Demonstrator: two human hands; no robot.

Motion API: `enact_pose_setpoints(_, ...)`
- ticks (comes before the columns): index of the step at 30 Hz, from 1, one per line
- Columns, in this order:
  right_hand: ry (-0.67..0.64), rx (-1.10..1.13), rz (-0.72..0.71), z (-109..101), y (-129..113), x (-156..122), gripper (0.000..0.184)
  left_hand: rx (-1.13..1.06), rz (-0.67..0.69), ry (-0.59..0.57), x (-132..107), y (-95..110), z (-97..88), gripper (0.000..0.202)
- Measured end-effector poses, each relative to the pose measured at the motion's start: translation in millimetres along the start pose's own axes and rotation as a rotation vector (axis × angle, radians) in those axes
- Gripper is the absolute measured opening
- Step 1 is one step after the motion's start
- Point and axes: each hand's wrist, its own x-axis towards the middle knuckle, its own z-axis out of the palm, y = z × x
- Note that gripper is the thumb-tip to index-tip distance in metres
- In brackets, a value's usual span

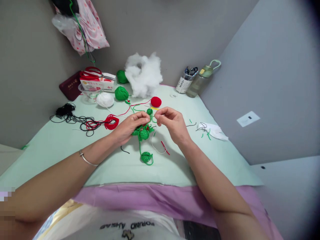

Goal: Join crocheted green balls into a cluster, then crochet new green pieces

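Here we are at the near edge, purple cloth (155, 200) nearest us, then the pale green tabletop (175, 173). Just short of the hands sits a small green ball (145, 158), a strand running up from it, and we spot a loop of white thread (159, 152) beside a red scrap (163, 145). Now the hands! The left hand (135, 122) is pinched on the green crochet piece (143, 134), which sits right under its fingers. The right hand (172, 123) stands close by, apart from the left, thumb and forefinger drawn together; what's between them, we cannot tell. Left of the left hand, we have red yarn (111, 122) and tangled black yarn (65, 110). Over beyond both hands: a red ball (156, 101), then white stuffing (143, 76). Farther out past the left hand, scissors (93, 71) lie on a packet (100, 85); past the right, a bottle (197, 85).
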Motion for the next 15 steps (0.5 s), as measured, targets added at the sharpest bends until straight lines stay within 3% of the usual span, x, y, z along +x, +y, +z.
enact_pose_setpoints(5, -0.131, 0.211, 0.106, 2.0, -0.4, -1.9, 0.023, -0.003, 0.018, -0.077, 0.1, -3.2, 1.0, 0.018)
enact_pose_setpoints(9, -0.239, 0.234, 0.164, 2.9, -0.4, -2.9, 0.035, -0.033, 0.023, -0.204, -0.6, -4.1, 3.6, 0.021)
enact_pose_setpoints(15, -0.199, 0.153, 0.087, -3.3, -3.0, -2.5, 0.032, 0.111, -0.079, -0.175, -1.3, -3.3, 1.1, 0.027)
